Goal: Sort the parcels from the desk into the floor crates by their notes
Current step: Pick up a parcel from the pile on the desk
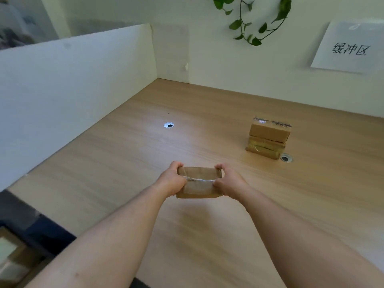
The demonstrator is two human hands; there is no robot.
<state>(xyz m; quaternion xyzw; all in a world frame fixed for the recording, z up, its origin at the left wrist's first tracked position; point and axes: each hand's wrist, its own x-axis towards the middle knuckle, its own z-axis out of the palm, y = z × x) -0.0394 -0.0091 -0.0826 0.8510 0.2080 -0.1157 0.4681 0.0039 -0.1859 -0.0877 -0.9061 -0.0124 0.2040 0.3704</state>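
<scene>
A small brown cardboard parcel (198, 185) with clear tape across it is held over the middle of the wooden desk (124, 163). My left hand (171, 181) grips its left end and my right hand (228, 183) grips its right end. No note is visible on the parcel's faces that show. At the back right of the desk stands a stack of two more taped brown parcels (268, 140), well apart from both hands.
A white partition (72, 84) walls the desk's left side. Two cable holes (168, 125) (286, 157) sit in the desktop. A paper sign (349, 48) and a hanging plant (255, 19) are on the back wall. Dark floor and a crate corner (12, 252) show at lower left.
</scene>
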